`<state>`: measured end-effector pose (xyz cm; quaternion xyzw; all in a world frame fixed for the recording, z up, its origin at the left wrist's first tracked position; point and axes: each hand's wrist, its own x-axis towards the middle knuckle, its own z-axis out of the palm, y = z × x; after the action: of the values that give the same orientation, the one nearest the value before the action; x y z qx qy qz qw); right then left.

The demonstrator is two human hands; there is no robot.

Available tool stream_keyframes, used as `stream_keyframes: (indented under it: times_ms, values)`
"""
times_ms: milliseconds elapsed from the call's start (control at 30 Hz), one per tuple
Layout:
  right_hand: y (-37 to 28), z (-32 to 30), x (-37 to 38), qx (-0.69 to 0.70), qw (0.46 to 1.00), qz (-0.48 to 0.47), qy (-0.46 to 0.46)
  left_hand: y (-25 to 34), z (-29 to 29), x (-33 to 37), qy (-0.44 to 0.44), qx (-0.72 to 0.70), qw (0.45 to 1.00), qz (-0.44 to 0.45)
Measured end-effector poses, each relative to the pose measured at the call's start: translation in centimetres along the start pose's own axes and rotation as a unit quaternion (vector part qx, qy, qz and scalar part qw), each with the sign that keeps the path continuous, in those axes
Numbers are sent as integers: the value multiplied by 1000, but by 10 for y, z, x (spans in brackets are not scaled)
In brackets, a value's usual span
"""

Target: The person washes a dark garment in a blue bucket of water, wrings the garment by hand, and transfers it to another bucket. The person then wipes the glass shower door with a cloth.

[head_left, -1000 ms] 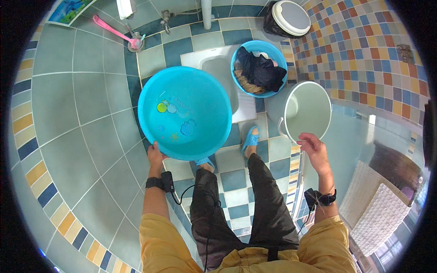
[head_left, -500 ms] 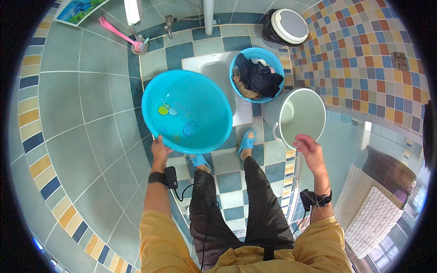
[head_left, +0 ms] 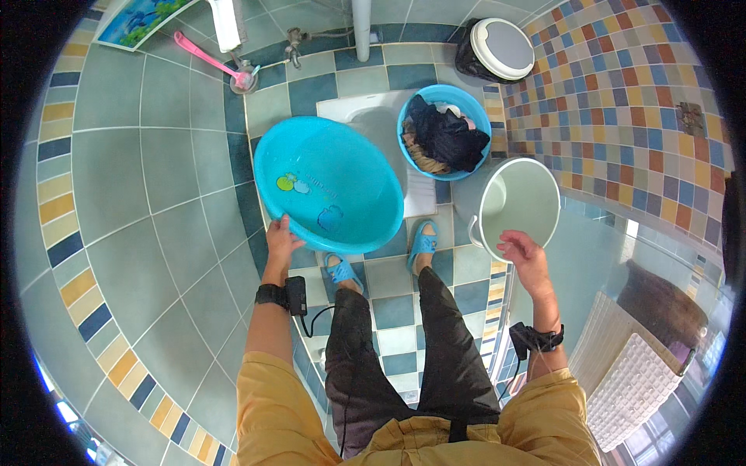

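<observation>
One basin (head_left: 353,167), blue, is the largest item and lies ahead and to the right of the left grip (head_left: 282,242), the nearer hand. It appears tilted and shows as an oval, its long axis running from far left to near right; printed figures mark its base. The bucket (head_left: 528,203), pale, stands just ahead of the right grip (head_left: 524,252), its inner wall in view. The tub (head_left: 476,109), ahead and left of the right grip, holds heaped clothes (head_left: 447,136), dark over tan. The bin (head_left: 502,50), lidded, stands farther ahead; contents hidden. Left grip: closed on the basin's near-left rim. Right grip: fingers loosely curled, nothing held; contact with the bucket's rim cannot be told.
</observation>
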<state>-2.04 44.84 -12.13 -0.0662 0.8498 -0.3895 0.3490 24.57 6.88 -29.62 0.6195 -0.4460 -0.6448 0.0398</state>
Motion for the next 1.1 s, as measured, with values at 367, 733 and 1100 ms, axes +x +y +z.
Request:
stream_keyframes:
  times_ms: [367, 733, 1100]
  values:
    - [-3, -7, 11, 35, 999, 18, -2, 27, 29, 0, -7, 65, 998, -6]
    - [-2, -24, 26, 40, 999, 16, -34, 57, 84, -4, -88, 25, 995, 46]
    - [17, -40, 35, 105, 993, 49, -1, 96, 165, 10, -29, 170, 981, 95]
